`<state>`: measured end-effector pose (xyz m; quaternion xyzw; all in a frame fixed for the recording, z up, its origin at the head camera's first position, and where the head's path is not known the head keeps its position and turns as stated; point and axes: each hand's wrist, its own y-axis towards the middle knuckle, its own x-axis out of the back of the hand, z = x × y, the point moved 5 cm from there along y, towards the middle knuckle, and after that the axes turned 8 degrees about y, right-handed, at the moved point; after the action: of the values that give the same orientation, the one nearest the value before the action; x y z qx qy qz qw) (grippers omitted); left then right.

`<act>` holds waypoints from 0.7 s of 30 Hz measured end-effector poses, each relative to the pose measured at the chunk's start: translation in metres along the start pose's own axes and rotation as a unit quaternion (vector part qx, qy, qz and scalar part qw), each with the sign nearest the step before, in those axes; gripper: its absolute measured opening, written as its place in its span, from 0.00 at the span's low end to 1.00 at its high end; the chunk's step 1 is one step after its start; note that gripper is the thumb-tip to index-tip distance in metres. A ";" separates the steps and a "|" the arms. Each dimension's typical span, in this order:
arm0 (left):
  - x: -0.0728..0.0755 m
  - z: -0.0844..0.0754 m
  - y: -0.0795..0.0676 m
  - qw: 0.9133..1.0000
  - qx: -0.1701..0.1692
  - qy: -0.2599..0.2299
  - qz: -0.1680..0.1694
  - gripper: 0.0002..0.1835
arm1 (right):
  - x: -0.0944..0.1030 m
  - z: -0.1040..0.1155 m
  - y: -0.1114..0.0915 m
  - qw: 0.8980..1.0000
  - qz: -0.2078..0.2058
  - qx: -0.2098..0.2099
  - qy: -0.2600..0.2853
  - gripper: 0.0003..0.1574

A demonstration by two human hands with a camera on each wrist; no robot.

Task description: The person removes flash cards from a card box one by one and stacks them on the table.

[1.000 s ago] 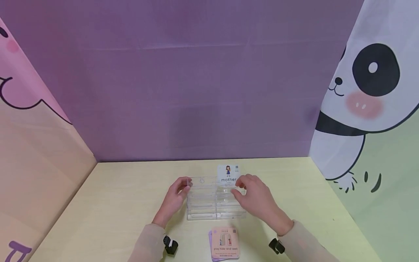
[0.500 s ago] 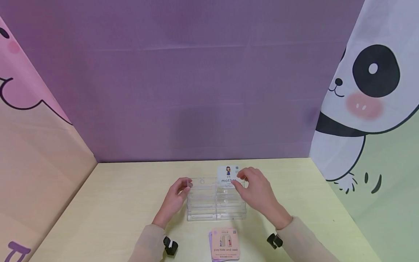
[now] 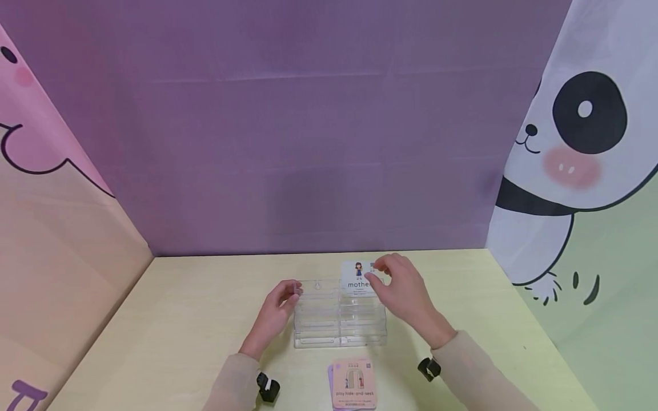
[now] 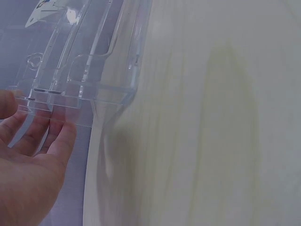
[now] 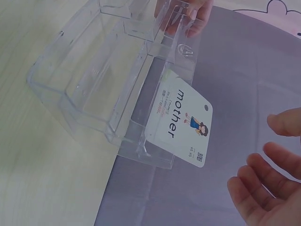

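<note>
A clear plastic card rack [image 3: 317, 315] with stepped compartments in two columns stands on the table. My left hand [image 3: 272, 317] holds its upper left edge; in the left wrist view the thumb and fingers [image 4: 61, 141] lie on either side of the clear edge. A white card [image 5: 181, 123] printed "mother", with a small figure in a blue dress, stands in the rack's top right compartment, its upper part showing above the rim. Beside the card, my right hand [image 3: 408, 294] has its fingers loosely bent and apart, and the right wrist view shows nothing between them.
In front of the rack lies a small stack of cards, a pink "play hide-and-seek" card [image 3: 354, 383] on top of a purple one [image 3: 330, 381]. A purple backdrop [image 3: 319, 142] stands behind the pale wooden table [image 3: 205, 319]. Printed panels flank both sides.
My right hand has moved up and back along the card's right side, and the card sits slightly lower in the rack. My left hand stays at the rack's edge.
</note>
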<state>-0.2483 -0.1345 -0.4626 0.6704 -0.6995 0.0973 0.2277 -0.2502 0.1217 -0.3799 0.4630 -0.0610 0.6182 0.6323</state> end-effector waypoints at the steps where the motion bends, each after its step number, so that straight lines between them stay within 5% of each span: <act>1: 0.000 0.001 0.000 1.000 -0.002 -0.001 -0.001 0.13 | 0.000 0.000 0.001 1.000 -0.001 0.003 0.000 0.14; 9: -0.008 0.036 0.013 1.000 -0.002 -0.017 -0.012 0.14 | -0.002 -0.005 0.007 1.000 -0.006 -0.001 0.012 0.15; 21: -0.008 0.039 0.013 1.000 -0.003 -0.017 -0.008 0.15 | -0.004 -0.007 0.016 1.000 -0.025 0.011 0.014 0.13</act>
<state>-0.2686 -0.1433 -0.4981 0.6770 -0.6979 0.0820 0.2188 -0.2685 0.1208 -0.3781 0.4622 -0.0336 0.6093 0.6434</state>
